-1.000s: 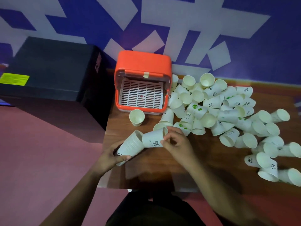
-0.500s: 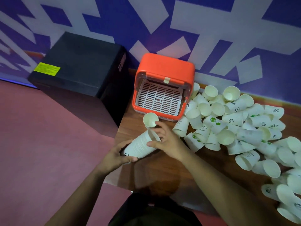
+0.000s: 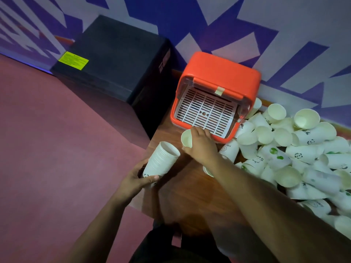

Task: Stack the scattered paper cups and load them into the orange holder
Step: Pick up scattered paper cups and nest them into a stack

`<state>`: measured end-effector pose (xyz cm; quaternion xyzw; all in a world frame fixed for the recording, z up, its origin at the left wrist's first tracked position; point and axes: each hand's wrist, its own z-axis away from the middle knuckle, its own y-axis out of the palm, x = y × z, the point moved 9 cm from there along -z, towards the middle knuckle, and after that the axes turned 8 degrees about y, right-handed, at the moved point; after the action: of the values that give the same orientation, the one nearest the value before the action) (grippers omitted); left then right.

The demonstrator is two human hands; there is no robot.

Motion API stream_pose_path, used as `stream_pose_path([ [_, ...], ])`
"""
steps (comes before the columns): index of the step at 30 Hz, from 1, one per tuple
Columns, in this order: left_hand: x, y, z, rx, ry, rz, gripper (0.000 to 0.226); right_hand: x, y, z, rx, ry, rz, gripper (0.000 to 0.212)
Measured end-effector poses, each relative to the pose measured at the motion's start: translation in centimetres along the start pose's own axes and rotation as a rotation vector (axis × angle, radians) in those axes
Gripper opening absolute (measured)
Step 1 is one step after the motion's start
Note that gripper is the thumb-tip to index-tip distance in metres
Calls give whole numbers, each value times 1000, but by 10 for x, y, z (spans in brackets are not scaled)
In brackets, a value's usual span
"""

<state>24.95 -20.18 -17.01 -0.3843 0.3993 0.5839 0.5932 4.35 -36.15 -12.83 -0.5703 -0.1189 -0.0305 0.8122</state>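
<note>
Since a second ago the right hand (image 3: 201, 145) has left the stack and reached forward to the single upright cup (image 3: 186, 138) standing just in front of the orange holder (image 3: 218, 88); its fingers curl around that cup's far side, closed on it or about to be, though whether the cup is lifted off the desk (image 3: 190, 186) I cannot tell. The camera has also swung left and nearer, so the holder now sits centre-frame.

The left hand (image 3: 138, 180) grips the nested stack of cups (image 3: 161, 160) near its base, tilted with the open mouth pointing up and toward the holder, probably so the next cup can be dropped straight in. That stack hangs at the desk's left edge, apart from the holder.

Inside the holder the white slotted tray (image 3: 205, 112) shows bare, so loading has not begun. To the right a large heap of loose paper cups (image 3: 294, 152) lies on its sides and upended, touching the holder's right wall. A black box (image 3: 114, 57) stands left of the desk.

Most of the stacking seems yet to come.
</note>
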Motion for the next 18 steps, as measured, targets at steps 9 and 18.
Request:
stream_pose_path([
  [9, 0, -6, -1, -53, -10, 39, 75, 4, 7, 7, -135, -141, 214, 49],
  [18, -11, -5, -13, -50, -15, 11, 72, -30, -49, 28, 21, 238, -820, 69],
])
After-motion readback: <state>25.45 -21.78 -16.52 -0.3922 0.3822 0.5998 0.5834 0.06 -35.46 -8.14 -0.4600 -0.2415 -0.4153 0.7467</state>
